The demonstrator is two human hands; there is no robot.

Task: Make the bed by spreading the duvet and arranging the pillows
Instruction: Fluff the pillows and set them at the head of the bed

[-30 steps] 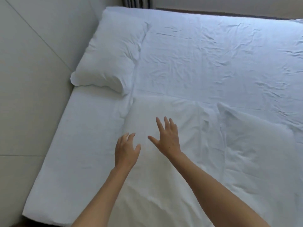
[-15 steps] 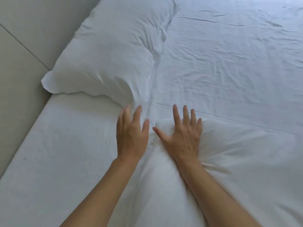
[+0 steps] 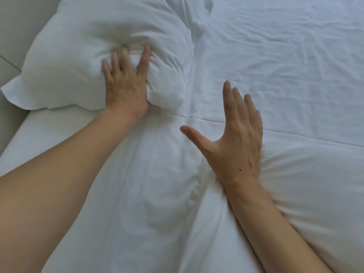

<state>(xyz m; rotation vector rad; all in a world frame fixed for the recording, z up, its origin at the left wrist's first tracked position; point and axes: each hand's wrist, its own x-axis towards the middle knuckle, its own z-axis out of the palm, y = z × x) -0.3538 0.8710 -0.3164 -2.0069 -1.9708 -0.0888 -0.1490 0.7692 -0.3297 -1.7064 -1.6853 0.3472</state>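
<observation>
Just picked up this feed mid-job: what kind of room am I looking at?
Most likely a bedroom: a bed with a wrinkled white sheet, a white pillow under the left hand, and a pale tiled wall alongside.

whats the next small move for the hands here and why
Probably slide the left hand toward the wall to pat the pillow flat. Its fingers press a dent into the pillow, with creases fanning out from it. The right hand is open, its heel on the puffy bedding nearer the person, so it could brace there.

Both arms are bare, with no sleeves. The right hand has a tiny dark dot near the wrist. The left hand looks blurry.
</observation>
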